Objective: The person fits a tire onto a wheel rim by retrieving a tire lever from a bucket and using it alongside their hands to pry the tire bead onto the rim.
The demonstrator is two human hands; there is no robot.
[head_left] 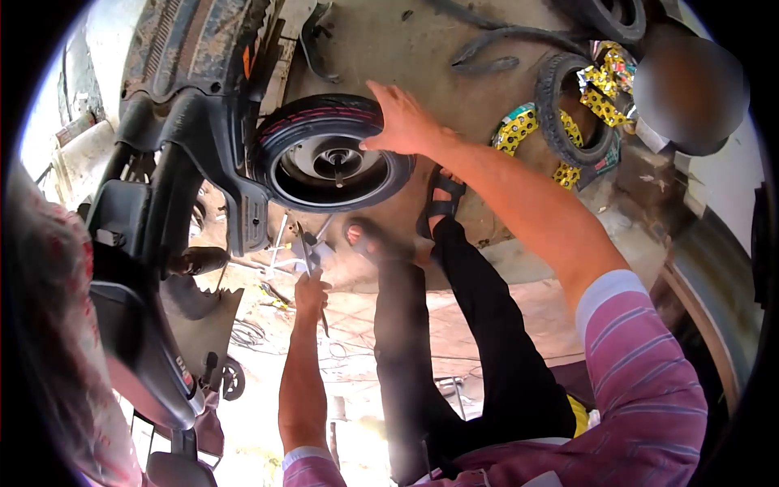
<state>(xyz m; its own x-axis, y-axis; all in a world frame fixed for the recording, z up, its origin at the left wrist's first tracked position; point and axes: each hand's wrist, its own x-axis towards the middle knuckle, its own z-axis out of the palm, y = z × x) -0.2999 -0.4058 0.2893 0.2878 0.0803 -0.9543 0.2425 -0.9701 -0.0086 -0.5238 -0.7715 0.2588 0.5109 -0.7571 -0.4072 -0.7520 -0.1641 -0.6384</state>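
A wheel with a black tire [333, 195] lies tilted on the floor, its axle hole facing up with a rod [339, 172] standing in the hub. My right hand [399, 122] is at the tire's right edge, fingers stretched out and thumb spread over the rim side. Lower left, my left hand [311, 294] is closed around a long, thin dark metal bar that looks like a tire lever [306, 246]. The bar sticks out above and below my fist, apart from the wheel.
A scooter [195, 122] stands along the left side, close to the wheel. Tools [284, 252] lie on the floor below the wheel. At upper right are a worn tire [549, 105], yellow patterned wrapping [604, 105], dark rubber strips [503, 36] and another person.
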